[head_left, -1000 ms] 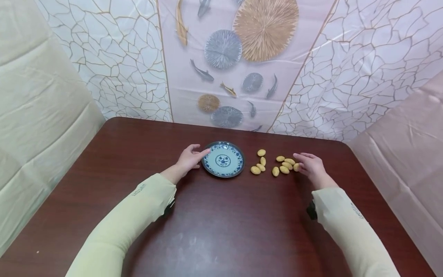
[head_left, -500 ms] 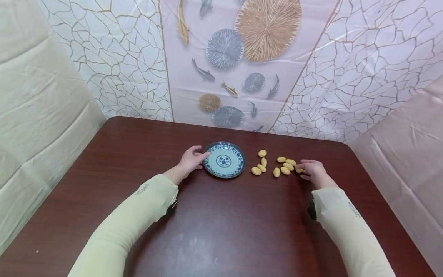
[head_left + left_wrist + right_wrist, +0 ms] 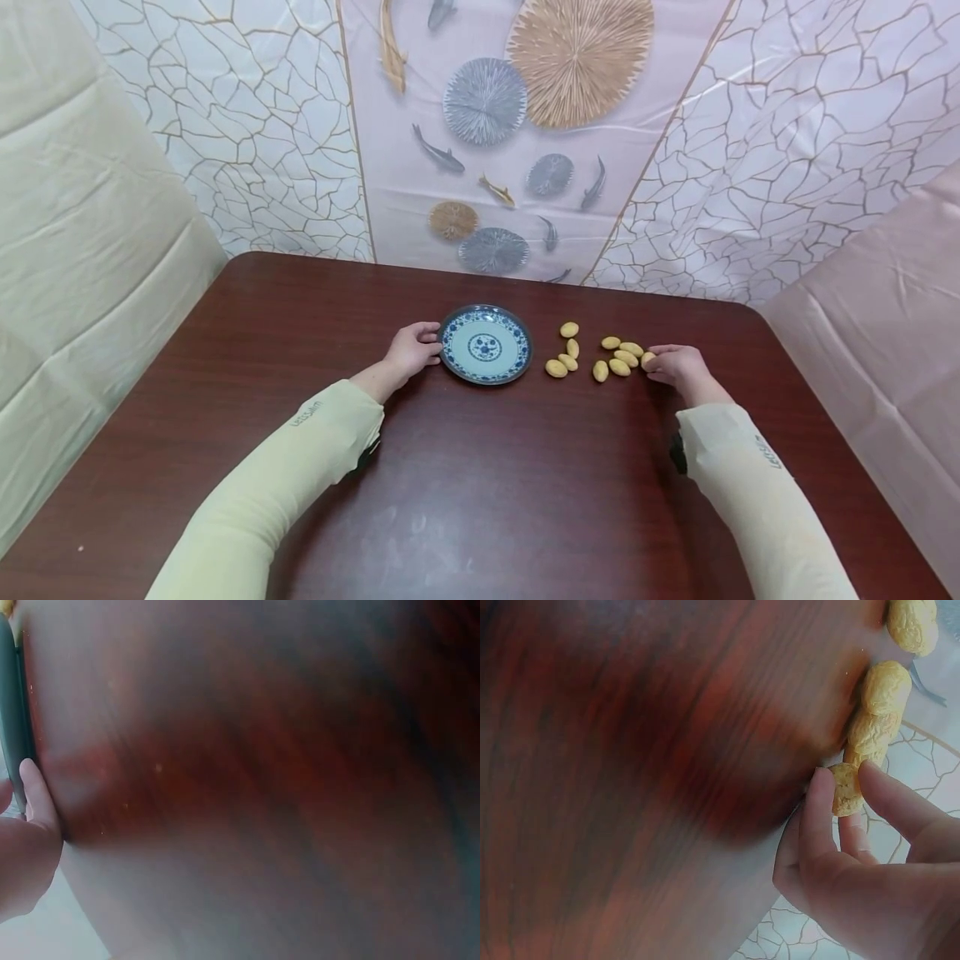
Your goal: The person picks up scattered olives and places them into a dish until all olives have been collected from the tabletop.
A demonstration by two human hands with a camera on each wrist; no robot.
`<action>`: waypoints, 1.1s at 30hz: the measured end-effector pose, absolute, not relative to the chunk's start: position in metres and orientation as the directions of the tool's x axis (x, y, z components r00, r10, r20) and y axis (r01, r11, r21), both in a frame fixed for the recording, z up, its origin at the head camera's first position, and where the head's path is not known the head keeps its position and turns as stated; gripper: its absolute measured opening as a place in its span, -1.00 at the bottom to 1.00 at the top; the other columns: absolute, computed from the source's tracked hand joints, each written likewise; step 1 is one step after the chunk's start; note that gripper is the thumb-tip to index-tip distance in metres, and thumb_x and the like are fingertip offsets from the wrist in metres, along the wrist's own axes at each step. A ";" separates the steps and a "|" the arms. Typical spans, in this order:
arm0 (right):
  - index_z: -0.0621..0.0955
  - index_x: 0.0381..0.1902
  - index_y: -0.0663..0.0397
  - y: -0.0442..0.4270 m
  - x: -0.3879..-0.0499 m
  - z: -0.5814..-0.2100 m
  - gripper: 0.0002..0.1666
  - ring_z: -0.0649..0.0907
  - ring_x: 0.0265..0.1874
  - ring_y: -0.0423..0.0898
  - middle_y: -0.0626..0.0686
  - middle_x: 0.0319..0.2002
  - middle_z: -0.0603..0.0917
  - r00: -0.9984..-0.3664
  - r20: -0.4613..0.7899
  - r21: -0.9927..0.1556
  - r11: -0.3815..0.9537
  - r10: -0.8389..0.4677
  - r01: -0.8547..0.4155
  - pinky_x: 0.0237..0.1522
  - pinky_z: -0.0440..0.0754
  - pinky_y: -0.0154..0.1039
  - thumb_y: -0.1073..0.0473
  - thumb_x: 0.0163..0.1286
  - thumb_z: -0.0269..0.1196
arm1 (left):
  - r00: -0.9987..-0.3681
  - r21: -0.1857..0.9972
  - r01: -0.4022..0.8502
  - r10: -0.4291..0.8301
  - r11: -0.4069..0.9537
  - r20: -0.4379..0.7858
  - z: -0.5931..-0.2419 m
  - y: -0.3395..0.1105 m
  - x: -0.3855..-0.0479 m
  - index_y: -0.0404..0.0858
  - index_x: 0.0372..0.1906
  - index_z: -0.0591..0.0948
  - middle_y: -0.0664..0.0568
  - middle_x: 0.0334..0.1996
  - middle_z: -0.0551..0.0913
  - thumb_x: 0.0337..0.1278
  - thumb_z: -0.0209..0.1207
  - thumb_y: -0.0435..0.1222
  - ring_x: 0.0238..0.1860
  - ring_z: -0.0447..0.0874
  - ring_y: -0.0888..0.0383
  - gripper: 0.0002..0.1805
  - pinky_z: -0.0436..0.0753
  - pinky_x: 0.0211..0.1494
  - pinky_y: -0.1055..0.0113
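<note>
A blue-and-white patterned plate (image 3: 483,344) lies flat on the dark wooden table. My left hand (image 3: 410,348) is at its left edge, its relaxed fingers touching the rim; the left wrist view shows a fingertip (image 3: 34,776) against the plate's side (image 3: 11,705). To the right are several yellow, wrinkled oval pieces (image 3: 622,358), possibly nuts. My right hand (image 3: 677,367) pinches the rightmost yellow oval piece (image 3: 846,790) between thumb and fingers, low over the table beside the others.
Between plate and right hand, a looser line of yellow oval pieces (image 3: 567,362) lies on the table (image 3: 480,475). Patterned cloth (image 3: 551,175) hangs behind the far edge. Pale padded panels (image 3: 82,217) flank both sides.
My left thumb has drawn back from over the plate's rim. My right fingers have lowered and closed on the rightmost yellow oval piece. The plate stays in place.
</note>
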State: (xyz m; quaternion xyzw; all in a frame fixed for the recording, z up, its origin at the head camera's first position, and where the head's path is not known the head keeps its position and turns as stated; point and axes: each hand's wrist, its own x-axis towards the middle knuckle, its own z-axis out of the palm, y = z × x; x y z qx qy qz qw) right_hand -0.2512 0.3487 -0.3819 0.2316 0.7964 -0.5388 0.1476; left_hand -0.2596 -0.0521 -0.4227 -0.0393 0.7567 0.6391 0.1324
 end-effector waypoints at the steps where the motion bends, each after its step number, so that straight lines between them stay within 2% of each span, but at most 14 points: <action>1: 0.13 0.37 0.42 0.349 -0.251 -0.382 -0.29 0.52 -0.51 -0.41 0.37 0.39 0.11 -0.847 -0.489 -0.793 0.298 0.208 0.531 -0.25 0.70 -0.41 0.47 0.27 0.06 | -0.962 0.957 -0.228 0.108 0.181 -0.250 -0.423 -0.052 -0.260 -0.38 0.32 0.30 -0.30 0.17 0.43 0.25 0.00 -0.52 0.04 0.52 0.00 -0.48 0.68 0.05 0.25; 5: 0.07 0.40 0.38 0.351 -0.248 -0.381 -0.24 0.55 -0.53 -0.40 0.32 0.43 0.02 -0.837 -0.514 -0.816 0.191 0.189 0.545 -0.25 0.70 -0.42 0.48 0.27 0.05 | -0.965 0.957 -0.219 0.102 0.192 -0.241 -0.423 -0.051 -0.259 -0.40 0.31 0.30 -0.32 0.14 0.44 0.24 0.00 -0.53 0.02 0.53 0.00 -0.49 0.69 0.01 0.28; 12: -0.02 0.45 0.21 0.349 -0.245 -0.374 -0.20 0.54 -0.47 -0.42 0.17 0.48 -0.10 -0.821 -0.555 -0.819 0.089 0.134 0.568 -0.18 0.68 -0.46 0.43 0.33 0.03 | -0.969 0.958 -0.204 0.101 0.201 -0.227 -0.424 -0.050 -0.260 -0.42 0.30 0.31 -0.34 0.11 0.46 0.24 0.00 -0.52 -0.07 0.55 0.05 -0.50 0.71 -0.06 0.34; 17: 0.01 0.45 0.17 0.341 -0.245 -0.369 -0.20 0.56 -0.44 -0.40 0.19 0.47 -0.01 -0.836 -0.539 -0.832 0.091 0.105 0.547 -0.05 0.66 -0.42 0.41 0.34 0.06 | -0.968 0.957 -0.207 0.098 0.203 -0.230 -0.424 -0.051 -0.259 -0.41 0.30 0.31 -0.33 0.10 0.46 0.24 0.00 -0.52 -0.08 0.55 0.06 -0.50 0.71 -0.08 0.36; 21: 0.02 0.45 0.20 0.331 -0.244 -0.363 -0.21 0.60 -0.37 -0.36 0.24 0.34 0.19 -0.861 -0.506 -0.851 0.133 0.055 0.509 0.09 0.61 -0.35 0.39 0.34 0.07 | -0.967 0.956 -0.211 0.097 0.203 -0.235 -0.424 -0.052 -0.258 -0.41 0.30 0.31 -0.34 0.11 0.46 0.23 0.01 -0.52 -0.07 0.55 0.04 -0.49 0.71 -0.08 0.34; 24: 0.04 0.45 0.20 0.320 -0.245 -0.358 -0.23 0.62 -0.35 -0.36 0.11 0.11 0.42 -0.867 -0.499 -0.855 0.154 0.023 0.496 0.18 0.55 -0.31 0.36 0.35 0.08 | -0.967 0.956 -0.215 0.094 0.198 -0.237 -0.423 -0.052 -0.258 -0.41 0.30 0.32 -0.34 0.10 0.46 0.23 0.01 -0.52 -0.08 0.55 0.05 -0.50 0.71 -0.06 0.33; 26: 0.05 0.45 0.19 0.311 -0.247 -0.356 -0.22 0.64 -0.36 -0.35 -0.01 -0.04 0.49 -0.868 -0.497 -0.858 0.148 0.003 0.492 0.22 0.53 -0.29 0.35 0.35 0.09 | -0.967 0.957 -0.217 0.094 0.195 -0.238 -0.423 -0.052 -0.258 -0.41 0.30 0.32 -0.33 0.10 0.46 0.23 0.01 -0.52 -0.08 0.55 0.06 -0.50 0.71 -0.05 0.33; 28: 0.05 0.44 0.20 0.302 -0.250 -0.353 -0.24 0.64 -0.37 -0.36 -0.08 -0.10 0.49 -0.869 -0.495 -0.860 0.150 -0.020 0.487 0.27 0.48 -0.26 0.36 0.36 0.08 | -0.967 0.957 -0.217 0.094 0.193 -0.238 -0.422 -0.052 -0.258 -0.40 0.29 0.32 -0.33 0.10 0.46 0.23 0.01 -0.52 -0.09 0.55 0.07 -0.50 0.71 -0.05 0.32; 30: 0.06 0.44 0.22 0.292 -0.251 -0.351 -0.25 0.64 -0.38 -0.36 -0.04 -0.05 0.47 -0.873 -0.487 -0.866 0.154 -0.037 0.476 0.31 0.43 -0.22 0.38 0.36 0.07 | -0.967 0.957 -0.214 0.096 0.195 -0.236 -0.423 -0.052 -0.258 -0.41 0.29 0.32 -0.34 0.10 0.46 0.23 0.01 -0.52 -0.11 0.55 0.08 -0.50 0.71 -0.07 0.34; 33: 0.09 0.43 0.25 0.277 -0.253 -0.349 -0.27 0.63 -0.34 -0.36 0.10 0.16 0.40 -0.880 -0.472 -0.873 0.170 -0.053 0.458 0.36 0.36 -0.16 0.39 0.36 0.06 | -0.967 0.957 -0.213 0.097 0.198 -0.235 -0.424 -0.051 -0.259 -0.41 0.29 0.32 -0.34 0.10 0.46 0.23 0.01 -0.52 -0.12 0.55 0.10 -0.50 0.71 -0.08 0.36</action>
